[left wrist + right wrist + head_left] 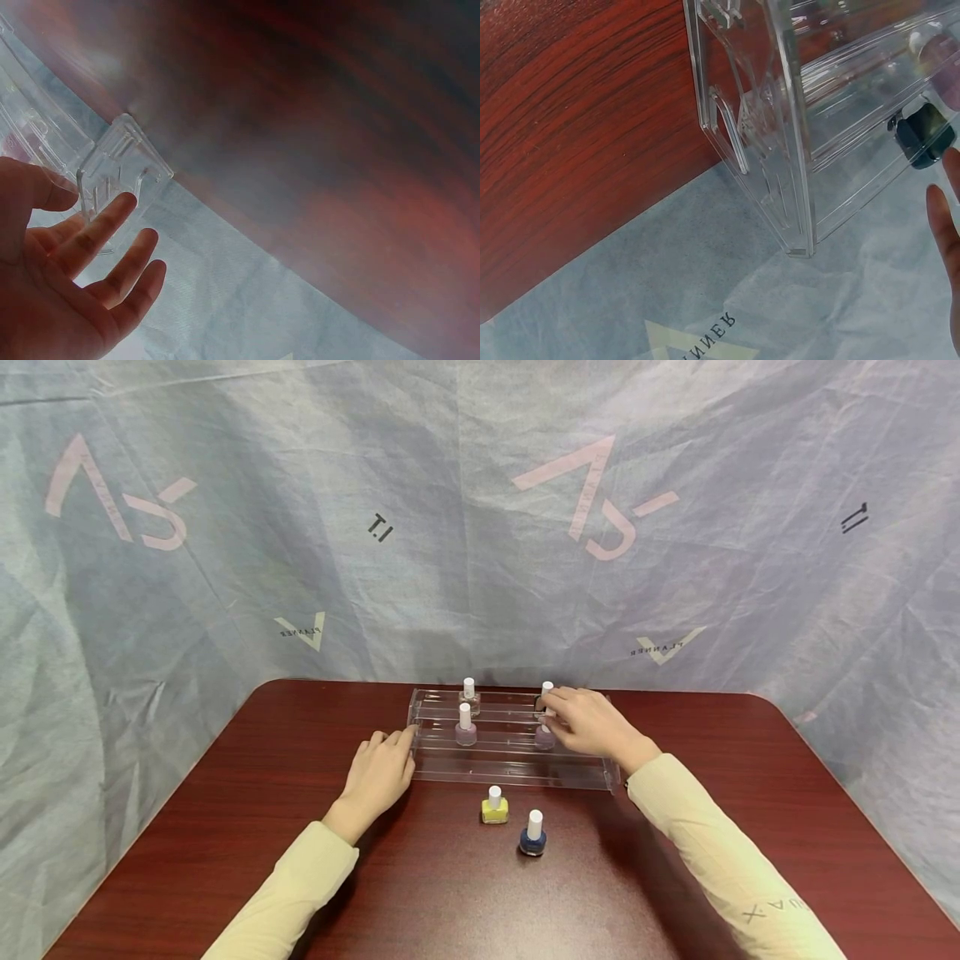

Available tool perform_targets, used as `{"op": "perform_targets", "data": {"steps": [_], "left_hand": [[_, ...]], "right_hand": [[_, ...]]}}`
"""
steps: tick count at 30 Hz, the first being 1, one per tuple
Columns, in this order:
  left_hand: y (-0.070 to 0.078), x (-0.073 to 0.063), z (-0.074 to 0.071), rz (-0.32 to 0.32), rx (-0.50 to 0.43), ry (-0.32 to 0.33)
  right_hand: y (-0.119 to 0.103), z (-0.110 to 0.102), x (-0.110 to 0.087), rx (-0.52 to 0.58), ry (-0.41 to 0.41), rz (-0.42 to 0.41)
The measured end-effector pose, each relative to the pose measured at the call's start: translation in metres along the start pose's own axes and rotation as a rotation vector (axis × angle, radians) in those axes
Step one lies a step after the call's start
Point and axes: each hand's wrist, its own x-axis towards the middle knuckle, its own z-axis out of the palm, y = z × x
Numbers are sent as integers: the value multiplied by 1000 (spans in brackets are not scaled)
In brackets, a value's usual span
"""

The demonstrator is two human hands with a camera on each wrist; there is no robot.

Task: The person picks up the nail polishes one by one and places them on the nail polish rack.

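pale grey-blue cloth (450,585), printed with pink, black and yellowish marks, hangs in folds behind a dark red wood-grain table (420,885) with rounded far corners. near the table's far edge stands a clear stepped rack (510,769), see-through enough that the wood shows under it. the right hand (592,722) reaches over the rack's right part to a dark bottle (924,136) on the back step; its white cap rises just above the fingers in the head view, and the right wrist view has two fingertips right beside the dark glass. whether those fingers pinch the bottle or only lie against it, i cannot tell. directly in front of it, one step down, is a mauve bottle (544,740), partly covered by the same hand. at the other end, the left hand (381,770) is loosely spread, fingers mostly extended, with its thumb and fingertips at the rack's left end panel and no bottle in its hold. toward the left of the rack, a pale bottle (470,702) stands on the back step, with a second mauve bottle (466,733) upright before it. on the table in front of the rack stand a yellow bottle (495,811) and, nearer and slightly right, a navy bottle (533,841), both white-capped and well apart from either hand.
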Motion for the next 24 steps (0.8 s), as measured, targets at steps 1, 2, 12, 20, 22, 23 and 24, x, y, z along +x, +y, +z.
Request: {"op": "perform_targets", "data": {"steps": [1, 2, 12, 20, 22, 23, 24], "left_hand": [[0, 0, 0, 0, 1, -2], [0, 0, 0, -2, 2, -7], [-1, 0, 2, 0, 3, -16], [-2, 0, 0, 2, -1, -9], [-1, 0, 0, 3, -3, -4], [-1, 0, 0, 4, -3, -1], [-1, 0, 0, 5, -4, 0]], "right_hand": [[0, 0, 0, 3, 0, 3], [0, 0, 0, 6, 0, 5], [1, -1, -2, -4, 10, 3], [-1, -8, -2, -9, 48, -27], [-2, -10, -2, -14, 56, -37], [-2, -11, -2, -16, 62, -41], [-2, -13, -3, -15, 69, -43]]}}
